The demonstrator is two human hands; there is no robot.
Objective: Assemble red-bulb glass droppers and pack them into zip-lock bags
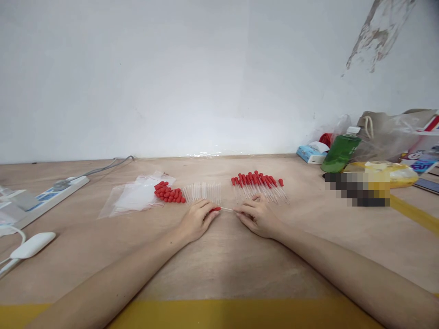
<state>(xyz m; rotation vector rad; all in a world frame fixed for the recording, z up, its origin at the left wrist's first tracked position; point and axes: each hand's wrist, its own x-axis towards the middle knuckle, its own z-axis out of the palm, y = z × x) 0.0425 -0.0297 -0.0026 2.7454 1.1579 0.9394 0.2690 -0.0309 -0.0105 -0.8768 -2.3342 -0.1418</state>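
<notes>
Between finger and thumb, my left hand (pixel 198 221) pinches a red rubber bulb (pixel 215 209). A thin clear dropper tube (pixel 227 209) runs from that bulb to my right hand (pixel 258 216), whose fingers are closed on its other end. Just beyond my left hand lies a row of bare clear tubes (pixel 202 192). Loose red bulbs (pixel 168 193) are heaped to the left of the row. Past my right hand, several droppers with red bulbs (pixel 258 180) lie side by side, bulbs toward the wall.
Clear plastic bags (pixel 133 195) lie left of the bulbs. Farther left are a power strip (pixel 56 196) and a white plug-like piece (pixel 33 245) on a cable. At right stand a green bottle (pixel 341 151), a tissue pack (pixel 311 154) and a yellow packet (pixel 394 173). Yellow tape (pixel 206 314) edges the table.
</notes>
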